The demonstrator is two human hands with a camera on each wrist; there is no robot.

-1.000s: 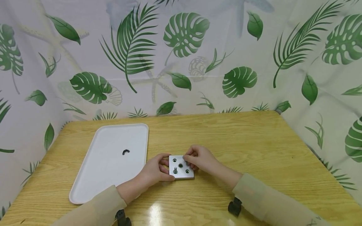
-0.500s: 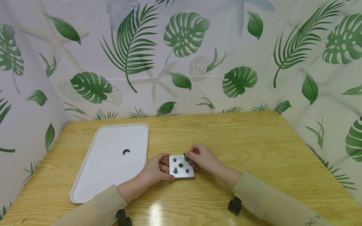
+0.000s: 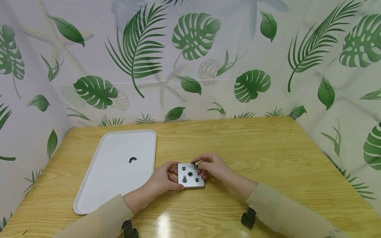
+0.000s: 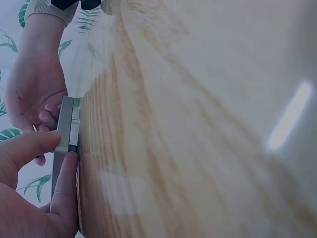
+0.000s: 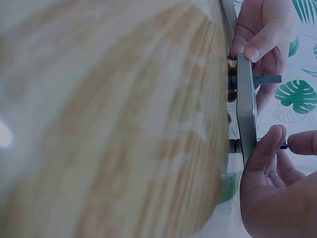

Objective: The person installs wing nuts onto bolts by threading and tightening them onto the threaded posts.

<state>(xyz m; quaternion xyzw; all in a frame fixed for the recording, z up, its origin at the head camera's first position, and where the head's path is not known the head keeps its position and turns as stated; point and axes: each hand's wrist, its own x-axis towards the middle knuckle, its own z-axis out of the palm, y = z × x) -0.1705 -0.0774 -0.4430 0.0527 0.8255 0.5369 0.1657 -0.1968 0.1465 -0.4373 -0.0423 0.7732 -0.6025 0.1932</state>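
White tray (image 3: 116, 175), black piece (image 3: 132, 160) on it, left hand (image 3: 163, 178) gripping plate (image 3: 190, 184), right hand (image 3: 212, 168) pinching dark nut (image 5: 284, 146)

The silver-grey square metal plate (image 3: 190, 180) and white rectangular tray (image 3: 116, 175) are plain, the yellow-brown wooden tabletop (image 3: 256, 145) streaked with grain, the whitish hanging sheet (image 3: 190, 66) printed with green leaves.

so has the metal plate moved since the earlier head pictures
No. In the head view the metal plate sits where it did, with no visible shift toward or away from the white tray.
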